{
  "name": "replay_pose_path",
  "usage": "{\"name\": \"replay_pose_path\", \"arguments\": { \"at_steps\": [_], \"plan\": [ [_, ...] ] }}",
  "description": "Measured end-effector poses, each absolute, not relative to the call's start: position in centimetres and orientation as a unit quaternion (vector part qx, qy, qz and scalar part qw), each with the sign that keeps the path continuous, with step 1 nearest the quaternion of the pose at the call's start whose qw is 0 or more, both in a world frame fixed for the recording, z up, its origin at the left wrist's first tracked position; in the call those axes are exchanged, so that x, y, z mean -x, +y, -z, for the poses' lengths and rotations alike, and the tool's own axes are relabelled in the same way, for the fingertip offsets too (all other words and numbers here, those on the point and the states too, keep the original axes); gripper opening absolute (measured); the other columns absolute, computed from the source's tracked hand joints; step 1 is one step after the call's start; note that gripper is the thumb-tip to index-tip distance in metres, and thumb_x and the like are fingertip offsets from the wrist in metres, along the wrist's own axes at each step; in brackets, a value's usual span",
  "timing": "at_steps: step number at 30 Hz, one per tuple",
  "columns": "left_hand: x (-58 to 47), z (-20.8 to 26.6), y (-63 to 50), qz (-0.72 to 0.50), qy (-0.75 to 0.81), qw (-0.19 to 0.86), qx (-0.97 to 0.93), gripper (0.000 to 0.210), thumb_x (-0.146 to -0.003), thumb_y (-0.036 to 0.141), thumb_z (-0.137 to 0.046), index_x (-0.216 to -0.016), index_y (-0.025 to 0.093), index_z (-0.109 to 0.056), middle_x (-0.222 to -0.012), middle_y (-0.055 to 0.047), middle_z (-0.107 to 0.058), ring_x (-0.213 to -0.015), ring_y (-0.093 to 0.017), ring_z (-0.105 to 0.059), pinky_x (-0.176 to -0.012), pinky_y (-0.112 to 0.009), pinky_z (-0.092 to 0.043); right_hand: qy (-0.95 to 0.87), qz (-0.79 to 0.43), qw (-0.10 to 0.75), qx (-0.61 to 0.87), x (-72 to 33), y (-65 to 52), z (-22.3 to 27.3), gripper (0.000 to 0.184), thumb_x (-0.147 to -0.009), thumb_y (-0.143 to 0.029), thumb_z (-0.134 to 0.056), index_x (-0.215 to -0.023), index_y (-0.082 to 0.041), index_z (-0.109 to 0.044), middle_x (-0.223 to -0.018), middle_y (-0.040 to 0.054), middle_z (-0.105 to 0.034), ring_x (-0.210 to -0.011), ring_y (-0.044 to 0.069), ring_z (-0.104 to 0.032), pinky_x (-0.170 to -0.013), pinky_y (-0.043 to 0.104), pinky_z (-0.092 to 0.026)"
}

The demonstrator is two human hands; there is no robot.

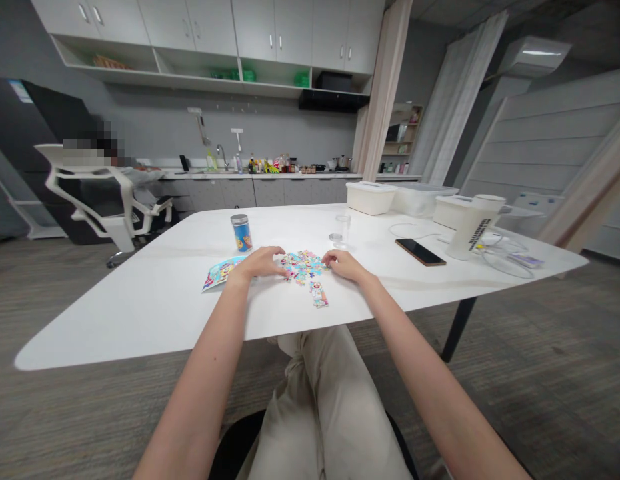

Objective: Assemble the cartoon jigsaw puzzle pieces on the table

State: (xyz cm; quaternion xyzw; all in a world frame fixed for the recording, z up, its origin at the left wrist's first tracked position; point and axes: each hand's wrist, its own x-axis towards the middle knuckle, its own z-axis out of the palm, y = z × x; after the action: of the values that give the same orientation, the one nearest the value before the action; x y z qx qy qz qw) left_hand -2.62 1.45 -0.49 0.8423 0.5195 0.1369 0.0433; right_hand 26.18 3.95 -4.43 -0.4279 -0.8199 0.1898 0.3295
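Note:
A loose pile of small colourful jigsaw pieces (304,265) lies on the white table between my hands. Just below it, nearer me, is a small joined strip of puzzle (319,294). My left hand (261,262) rests at the pile's left edge, thumb and fingers apart, holding nothing that I can see. At the right edge, my right hand (344,264) has its fingers curled and pinched together; whatever lies between the fingertips is too small to make out. A printed colourful sheet or bag (221,272) lies partly behind my left wrist.
A blue can with a metallic lid (241,233) stands beyond my left hand. Farther back are a clear jar (343,227) and a round clear lid (335,237). To the right are a phone (420,252), a pale tumbler (471,230), cables and a white bin (371,199). Someone sits beyond the table's left.

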Motion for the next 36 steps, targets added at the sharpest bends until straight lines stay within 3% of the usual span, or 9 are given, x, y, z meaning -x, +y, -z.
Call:
{"name": "replay_pose_path", "arguments": {
  "at_steps": [3,11,18,29,36],
  "plan": [
    [2.5,0.5,1.3,-0.118,0.51,0.063,-0.85,0.066,-0.065,0.056,-0.075,-0.118,0.018,-0.064,-0.125,-0.01,-0.067,-0.115,-0.027,-0.061,-0.098,-0.031,-0.044,-0.818,-0.192,0.325,0.435,-26.2,3.9,4.4,0.035,-0.072,0.005,-0.046,-0.084,-0.015,-0.072,-0.081,0.0038,-0.073,-0.076,0.014,-0.064,-0.077,0.025,-0.048],
    [2.1,1.0,2.0,-0.155,0.489,0.057,-0.857,0.035,-0.078,0.045,-0.062,-0.099,0.018,-0.069,-0.105,-0.008,-0.073,-0.097,-0.022,-0.066,-0.087,-0.029,-0.046,-0.815,-0.196,0.325,0.437,-26.2,4.0,4.5,0.034,-0.072,0.005,-0.046,-0.085,-0.015,-0.072,-0.081,0.0034,-0.073,-0.075,0.014,-0.064,-0.077,0.025,-0.048],
    [3.3,0.9,2.3,-0.153,0.47,0.094,-0.864,0.038,-0.07,0.039,-0.073,-0.102,0.019,-0.07,-0.109,-0.006,-0.074,-0.102,-0.023,-0.066,-0.092,-0.029,-0.047,-0.818,-0.193,0.327,0.432,-26.2,4.1,4.6,0.034,-0.072,0.004,-0.047,-0.085,-0.015,-0.072,-0.081,0.0034,-0.073,-0.075,0.013,-0.064,-0.075,0.024,-0.048],
    [1.9,1.2,2.3,-0.178,0.444,0.125,-0.869,0.02,-0.078,0.033,-0.065,-0.089,0.018,-0.073,-0.094,-0.005,-0.076,-0.088,-0.019,-0.069,-0.084,-0.028,-0.05,-0.818,-0.192,0.324,0.435,-26.1,3.8,4.4,0.035,-0.073,0.006,-0.046,-0.084,-0.015,-0.072,-0.083,0.0033,-0.073,-0.076,0.013,-0.065,-0.075,0.023,-0.048],
    [2.5,1.4,2.6,-0.175,0.456,0.095,-0.867,0.026,-0.079,0.033,-0.063,-0.1,0.019,-0.071,-0.107,-0.005,-0.074,-0.1,-0.02,-0.067,-0.092,-0.029,-0.049,-0.825,-0.181,0.316,0.433,-26.1,3.4,4.1,0.031,-0.076,0.004,-0.049,-0.086,-0.014,-0.073,-0.086,0.0047,-0.072,-0.078,0.014,-0.063,-0.076,0.024,-0.046]
  ]
}}
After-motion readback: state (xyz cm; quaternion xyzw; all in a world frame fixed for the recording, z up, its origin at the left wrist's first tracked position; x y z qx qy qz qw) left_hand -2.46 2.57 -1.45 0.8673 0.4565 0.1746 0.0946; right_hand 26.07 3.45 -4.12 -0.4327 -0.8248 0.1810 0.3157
